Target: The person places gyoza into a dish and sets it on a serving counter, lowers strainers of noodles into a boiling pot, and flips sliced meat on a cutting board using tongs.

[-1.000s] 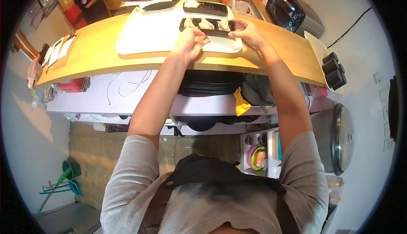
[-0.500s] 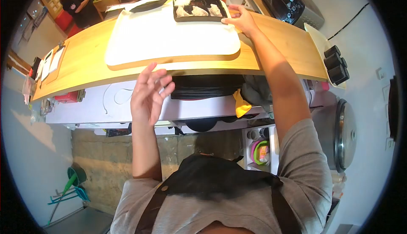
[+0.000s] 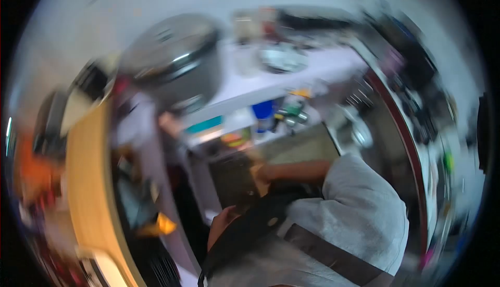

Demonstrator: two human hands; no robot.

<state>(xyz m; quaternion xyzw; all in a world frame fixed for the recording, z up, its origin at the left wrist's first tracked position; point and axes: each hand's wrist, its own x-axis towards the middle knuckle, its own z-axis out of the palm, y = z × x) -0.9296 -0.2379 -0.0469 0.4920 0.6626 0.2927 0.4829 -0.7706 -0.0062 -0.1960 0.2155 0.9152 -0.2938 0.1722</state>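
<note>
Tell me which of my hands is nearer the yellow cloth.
Left. In this blurred view, your left hand is by the apron, right of the yellow cloth; your right hand is higher and farther right.

A small, rounded object in green, yellow and orange [image 3: 233, 140] lies in a low, pale, open shelf compartment [image 3: 203, 180], near the right hand [image 3: 260, 176]; blur hides its exact shape. Close beside it, up and to the left in the view, a flat teal object [image 3: 204, 124] lies slanted. A black cloth apron [image 3: 255, 209] with a round, metallic-looking button [image 3: 273, 221] spreads across the wearer's front. Its edge partly covers the left hand [image 3: 221, 225] from view; whether they touch cannot be told.
</note>
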